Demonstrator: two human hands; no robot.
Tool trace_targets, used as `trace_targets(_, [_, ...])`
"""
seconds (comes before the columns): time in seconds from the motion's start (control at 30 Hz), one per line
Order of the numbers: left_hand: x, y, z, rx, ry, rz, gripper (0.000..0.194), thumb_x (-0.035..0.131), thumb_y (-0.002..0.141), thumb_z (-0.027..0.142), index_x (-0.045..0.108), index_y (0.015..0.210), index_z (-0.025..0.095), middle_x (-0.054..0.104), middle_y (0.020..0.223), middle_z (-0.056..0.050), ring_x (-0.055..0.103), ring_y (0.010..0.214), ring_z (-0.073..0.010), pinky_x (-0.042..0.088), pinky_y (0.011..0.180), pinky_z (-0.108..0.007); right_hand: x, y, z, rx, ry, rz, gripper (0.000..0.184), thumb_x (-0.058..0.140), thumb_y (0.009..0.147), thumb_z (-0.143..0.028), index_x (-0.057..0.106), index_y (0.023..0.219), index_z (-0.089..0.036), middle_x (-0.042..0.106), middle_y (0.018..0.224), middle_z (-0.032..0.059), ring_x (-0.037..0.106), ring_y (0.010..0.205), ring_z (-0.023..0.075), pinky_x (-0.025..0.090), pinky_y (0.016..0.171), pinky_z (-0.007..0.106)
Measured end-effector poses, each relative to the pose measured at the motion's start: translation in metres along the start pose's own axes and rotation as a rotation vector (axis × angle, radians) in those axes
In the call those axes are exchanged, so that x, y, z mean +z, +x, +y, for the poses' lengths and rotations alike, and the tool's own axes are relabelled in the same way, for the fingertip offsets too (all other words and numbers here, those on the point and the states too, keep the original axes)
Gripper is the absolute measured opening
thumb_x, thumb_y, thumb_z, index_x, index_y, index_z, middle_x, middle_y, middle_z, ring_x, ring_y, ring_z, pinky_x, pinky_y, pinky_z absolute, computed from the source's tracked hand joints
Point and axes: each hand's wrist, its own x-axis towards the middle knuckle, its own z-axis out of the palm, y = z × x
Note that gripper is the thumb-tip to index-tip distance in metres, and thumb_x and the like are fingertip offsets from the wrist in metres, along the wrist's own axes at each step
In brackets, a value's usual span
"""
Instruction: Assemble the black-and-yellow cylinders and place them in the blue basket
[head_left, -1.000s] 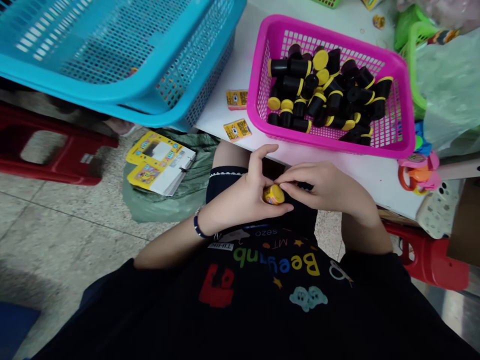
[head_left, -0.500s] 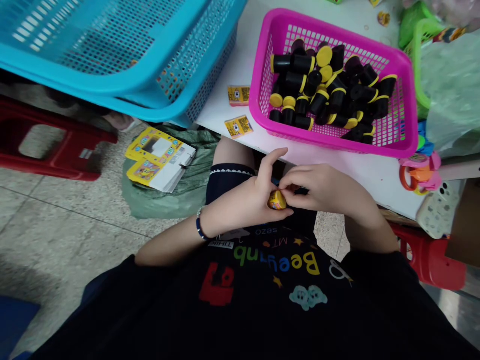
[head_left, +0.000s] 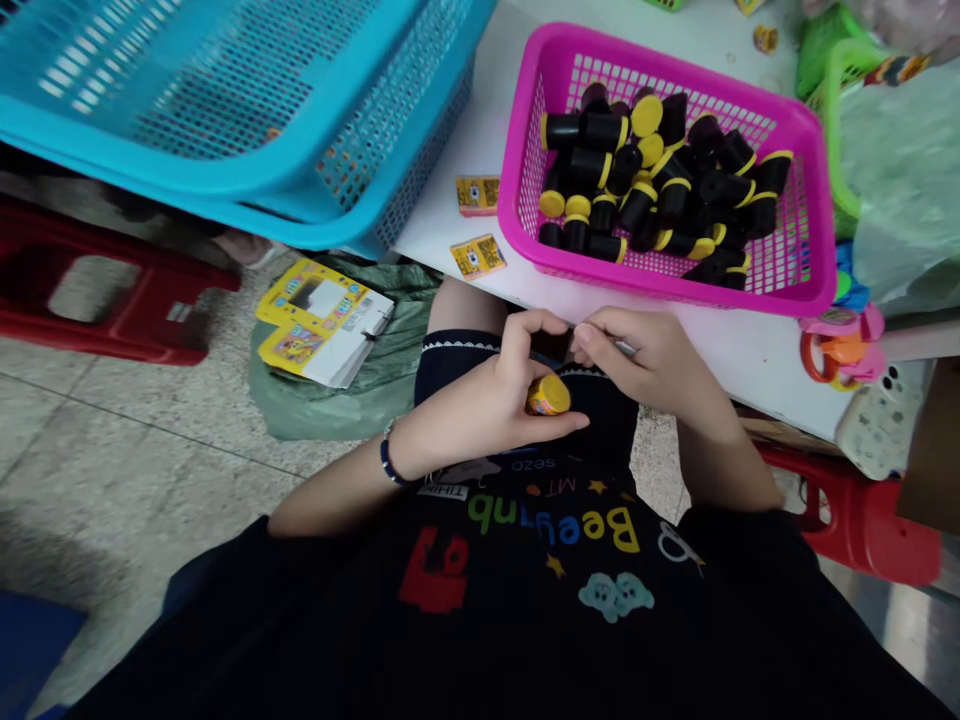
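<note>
My left hand (head_left: 495,400) is wrapped round a small yellow-capped tube (head_left: 547,396) with a printed label, held over my lap. My right hand (head_left: 645,365) has its fingers curled just above and to the right of the tube, at the white table's edge (head_left: 720,345), apart from the cap; whether it pinches anything I cannot make out. Beyond the hands a pink basket (head_left: 814,200) holds several black tubes with yellow caps (head_left: 645,185).
A big blue basket (head_left: 247,120) overhangs the table at the left. Two small yellow stickers (head_left: 476,255) lie on the table by the pink basket. Yellow cards (head_left: 319,320) rest on a green bag on the floor. Red stools (head_left: 112,300) stand at both sides.
My right hand has lifted off the tube's cap and drawn back up toward the table edge. My left hand still holds the tube, with its forefinger curled in.
</note>
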Motion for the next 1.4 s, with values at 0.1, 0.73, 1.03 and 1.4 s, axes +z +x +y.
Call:
trace_targets(0.1, [-0.015,-0.014,0.014,0.032,0.163,0.010,0.031,0.072,0.097,0.036,0.045,0.104,0.024,0.067,0.089,0.002,0.067,0.069,-0.0136,0.048,0.062,-0.025,-0.004,-0.007,0.003,-0.007,0.034,0.051,0.039,0.053,0.107,-0.045,0.069,0.080,-0.021,0.078,0.077,0.0020,0.071,0.070,0.0144,0.052,0.065,0.025])
trace_targets(0.73, [-0.268,0.044,0.049,-0.597,0.939,-0.020,0.050,0.080,0.069,0.061,0.072,0.095,0.019,0.071,0.079,0.001,0.062,0.085,-0.0185,0.044,0.080,-0.030,-0.013,-0.030,0.011,-0.107,0.012,-0.006,0.031,0.054,0.104,-0.041,0.070,0.081,-0.027,0.077,0.075,0.0022,0.073,0.064,0.0189,0.056,0.053,0.030])
trace_targets(1.03, [-0.276,0.055,0.023,-0.807,0.898,-0.157,0.049,0.075,0.073,0.056,0.078,0.109,0.022,0.076,0.085,-0.001,0.070,0.090,-0.0242,0.046,0.088,-0.031,-0.012,-0.042,0.022,0.003,-0.025,-0.145,0.039,0.048,0.106,-0.047,0.071,0.083,-0.025,0.079,0.085,0.0037,0.075,0.077,0.0185,0.060,0.072,0.031])
trace_targets(1.4, [-0.256,0.061,0.022,-0.841,0.691,-0.066,0.050,0.079,0.089,0.043,0.072,0.129,0.014,0.080,0.091,0.001,0.067,0.077,-0.0147,0.057,0.090,-0.030,-0.004,-0.034,0.022,-0.180,-0.097,-0.214,0.036,0.046,0.109,-0.039,0.074,0.093,-0.022,0.080,0.091,0.0063,0.075,0.087,0.0200,0.059,0.080,0.035])
